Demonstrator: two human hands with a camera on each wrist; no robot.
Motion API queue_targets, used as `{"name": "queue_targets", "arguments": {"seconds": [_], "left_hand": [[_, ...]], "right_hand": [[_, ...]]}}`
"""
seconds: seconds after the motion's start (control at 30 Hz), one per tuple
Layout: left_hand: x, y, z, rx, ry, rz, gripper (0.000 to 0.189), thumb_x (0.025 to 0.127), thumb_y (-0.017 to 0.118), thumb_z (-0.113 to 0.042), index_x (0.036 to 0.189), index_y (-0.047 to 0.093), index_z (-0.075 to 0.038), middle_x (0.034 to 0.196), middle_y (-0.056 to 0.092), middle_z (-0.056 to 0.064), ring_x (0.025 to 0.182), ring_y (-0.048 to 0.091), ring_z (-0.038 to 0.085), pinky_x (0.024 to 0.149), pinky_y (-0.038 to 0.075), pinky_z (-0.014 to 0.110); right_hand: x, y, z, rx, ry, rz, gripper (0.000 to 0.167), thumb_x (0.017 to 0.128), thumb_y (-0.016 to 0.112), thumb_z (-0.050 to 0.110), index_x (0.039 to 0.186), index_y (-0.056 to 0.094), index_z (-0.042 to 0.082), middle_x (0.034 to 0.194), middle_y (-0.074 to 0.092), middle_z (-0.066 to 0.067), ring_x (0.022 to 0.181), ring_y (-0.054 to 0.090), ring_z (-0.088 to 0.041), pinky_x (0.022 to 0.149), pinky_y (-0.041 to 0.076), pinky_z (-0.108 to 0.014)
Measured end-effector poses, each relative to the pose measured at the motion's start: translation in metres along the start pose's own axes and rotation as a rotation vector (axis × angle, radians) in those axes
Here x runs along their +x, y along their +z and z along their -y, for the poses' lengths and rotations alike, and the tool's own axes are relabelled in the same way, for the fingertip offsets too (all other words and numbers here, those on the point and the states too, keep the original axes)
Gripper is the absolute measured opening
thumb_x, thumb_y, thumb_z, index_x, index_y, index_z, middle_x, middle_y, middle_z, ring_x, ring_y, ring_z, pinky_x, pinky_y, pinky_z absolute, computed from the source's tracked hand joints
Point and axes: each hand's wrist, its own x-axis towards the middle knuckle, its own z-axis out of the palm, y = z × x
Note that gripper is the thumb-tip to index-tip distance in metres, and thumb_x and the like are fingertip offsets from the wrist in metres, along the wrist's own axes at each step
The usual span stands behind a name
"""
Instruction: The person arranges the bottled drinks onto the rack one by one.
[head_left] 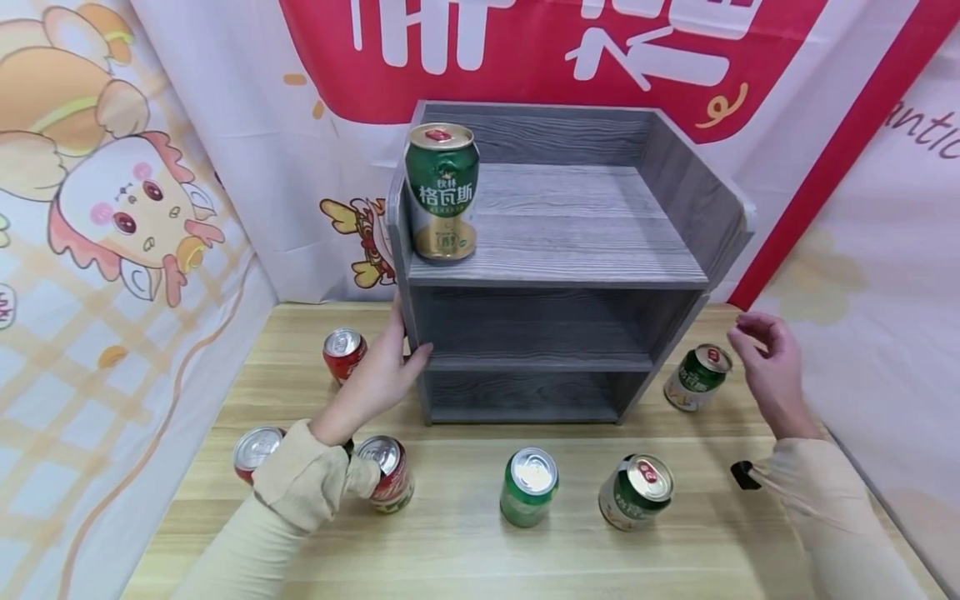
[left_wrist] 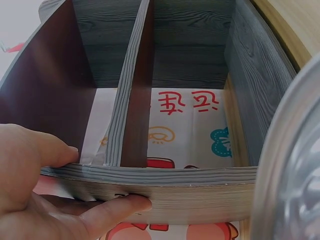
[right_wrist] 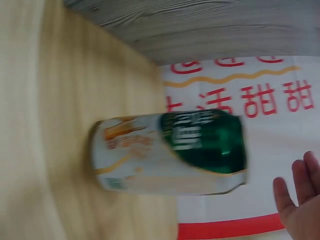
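Note:
My left hand [head_left: 378, 375] grips the left side panel of a grey wood-grain shelf [head_left: 555, 275]. In the left wrist view the thumb [left_wrist: 57, 150] lies on the panel's inner side and a finger [left_wrist: 117, 210] on its outer side. A green and gold can [head_left: 442, 192] stands upright on the shelf's top level, at the left. To the right of the shelf, a green and white can [head_left: 693, 383] stands on the table. Beside and above that can is my right hand [head_left: 772, 367], fingers loosely bent and holding nothing; the right wrist view shows them apart from the can [right_wrist: 170, 152].
Red cans [head_left: 345, 350] stand around my left forearm, one [head_left: 390, 479] just right of the sleeve and another [head_left: 255, 450] to its left. A green can [head_left: 529, 492] and another green and white can [head_left: 633, 496] stand in front of the shelf. Printed cloth [head_left: 202, 167] hangs around the table [head_left: 450, 558].

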Motion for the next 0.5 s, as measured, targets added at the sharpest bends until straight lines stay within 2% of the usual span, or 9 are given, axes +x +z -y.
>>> {"name": "queue_targets", "arguments": {"seconds": [0.07,0.13,0.23,0.4,0.5], "left_hand": [[0.000,-0.001,0.000,0.003,-0.005,0.000,0.090,0.100,0.057,0.001,0.162,-0.007,-0.005,0.155,0.036,0.031,0.137,0.045,0.043,0.106,0.046,0.055],[0.000,-0.001,-0.001,0.006,-0.012,0.001,0.090,0.100,0.057,0.001,0.162,-0.008,-0.004,0.156,0.035,0.031,0.138,0.044,0.043,0.108,0.045,0.055],[-0.001,-0.001,-0.001,0.011,-0.025,0.002,0.091,0.100,0.058,-0.001,0.162,-0.009,-0.003,0.155,0.036,0.032,0.138,0.044,0.043,0.108,0.044,0.054],[-0.001,-0.001,0.000,0.008,-0.025,0.003,0.091,0.100,0.058,0.000,0.161,-0.009,-0.002,0.155,0.036,0.032,0.138,0.044,0.044,0.108,0.045,0.055],[0.000,-0.001,-0.001,0.006,-0.027,0.004,0.091,0.100,0.058,0.000,0.161,-0.009,-0.002,0.155,0.036,0.032,0.138,0.044,0.043,0.108,0.044,0.055]], "right_hand": [[-0.002,-0.001,-0.009,-0.146,0.016,0.070,0.039,0.099,0.065,0.010,0.137,0.056,0.007,0.125,0.057,0.008,0.119,0.052,-0.009,0.097,0.043,-0.014],[-0.004,-0.001,-0.016,-0.251,0.023,0.131,0.051,0.100,0.064,0.018,0.148,0.047,0.011,0.137,0.051,0.001,0.128,0.045,-0.013,0.107,0.039,-0.024],[-0.005,-0.002,-0.025,-0.291,0.053,0.192,0.065,0.100,0.065,0.022,0.157,0.034,0.012,0.151,0.040,-0.014,0.136,0.038,-0.022,0.114,0.035,-0.040],[-0.008,-0.002,-0.036,-0.302,0.095,0.240,0.077,0.099,0.067,0.021,0.162,0.023,0.016,0.159,0.027,-0.027,0.140,0.031,-0.036,0.113,0.034,-0.040],[-0.010,-0.003,-0.041,-0.305,0.107,0.252,0.082,0.098,0.068,0.021,0.163,0.017,0.015,0.159,0.025,-0.029,0.142,0.028,-0.044,0.116,0.031,-0.048]]}}
